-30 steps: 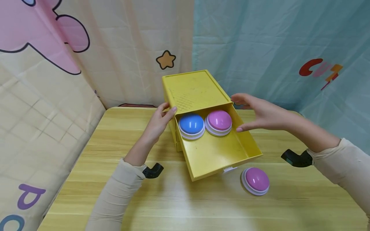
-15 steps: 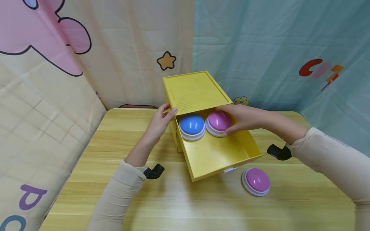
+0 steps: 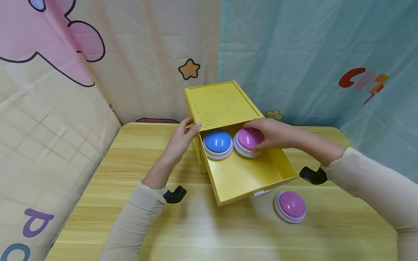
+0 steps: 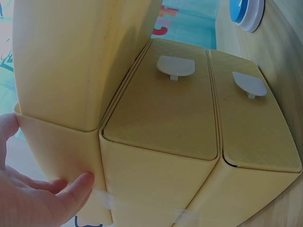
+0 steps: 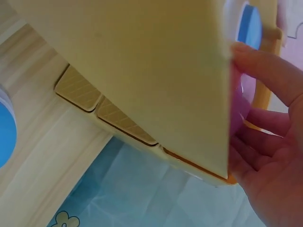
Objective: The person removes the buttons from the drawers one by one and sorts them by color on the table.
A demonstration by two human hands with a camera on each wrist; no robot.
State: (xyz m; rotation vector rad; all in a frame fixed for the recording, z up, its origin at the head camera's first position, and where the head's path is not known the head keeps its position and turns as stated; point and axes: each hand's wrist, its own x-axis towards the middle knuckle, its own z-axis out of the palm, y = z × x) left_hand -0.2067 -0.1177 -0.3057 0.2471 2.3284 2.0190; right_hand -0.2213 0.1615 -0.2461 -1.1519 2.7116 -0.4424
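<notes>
Two hands are working at a yellow cabinet (image 3: 219,102) that is standing at the far edge of a wooden table (image 3: 137,224). Its top drawer (image 3: 249,174) is sticking out toward the person, and two closed drawers (image 4: 161,109) are lying below it, as the left wrist view shows. The left hand (image 3: 179,139) is bracing the cabinet's left front corner, thumb on top and fingers relaxed against the side wall. The right hand (image 3: 272,132) is reaching into the back of the drawer, its fingers curling over a pink button (image 3: 247,142) and gripping it there. A blue button (image 3: 217,144) is sitting just beside that one, to its left, also at the back of the drawer. A second pink button (image 3: 290,206) is lying on the table, near the drawer's front right corner and apart from both hands.
</notes>
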